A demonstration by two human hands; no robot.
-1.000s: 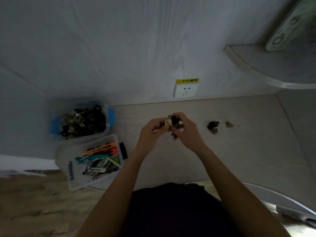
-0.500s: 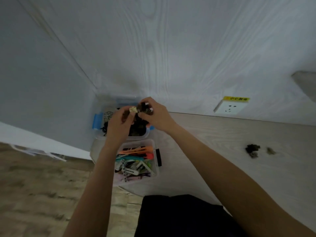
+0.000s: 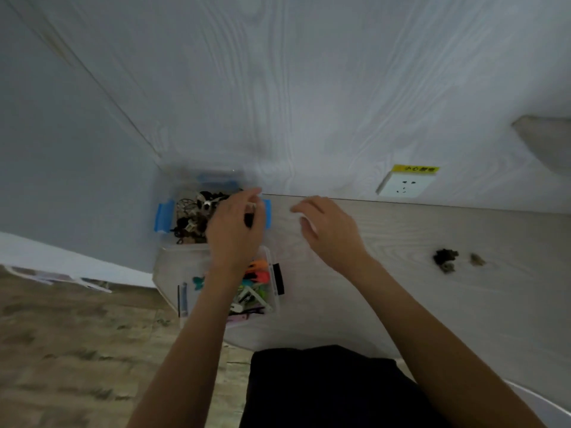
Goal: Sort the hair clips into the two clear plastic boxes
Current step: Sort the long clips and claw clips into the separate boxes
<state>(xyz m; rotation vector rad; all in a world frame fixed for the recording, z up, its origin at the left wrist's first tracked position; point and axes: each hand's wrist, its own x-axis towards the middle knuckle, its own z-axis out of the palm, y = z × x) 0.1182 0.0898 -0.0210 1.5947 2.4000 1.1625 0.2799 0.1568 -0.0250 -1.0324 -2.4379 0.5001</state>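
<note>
The far clear box [image 3: 162, 217], with blue latches, holds several dark and pale small claw clips [image 3: 188, 222]. My left hand [image 3: 234, 233] hovers over its right half with fingers curled down, and a small pale clip [image 3: 253, 206] shows pinched at the fingertips. The near clear box [image 3: 273, 299] holds several long colourful clips [image 3: 258, 273]; my left wrist covers part of it. My right hand [image 3: 329, 228] is over the bare table to the right of the far box, fingers apart and holding nothing. Loose small clips [image 3: 445, 259] lie on the table at the right.
The pale wooden table [image 3: 401, 288] meets a white wall with a socket [image 3: 404, 185] under a yellow label. Both boxes stand at the table's left corner, and the floor [image 3: 77, 350] lies beyond that edge. A shelf corner [image 3: 547, 140] juts out at the upper right.
Both hands carried small clips left from the table's middle to above the far box. Now my right hand has drawn away to the right, empty, while my left hand has dropped lower over the box.
</note>
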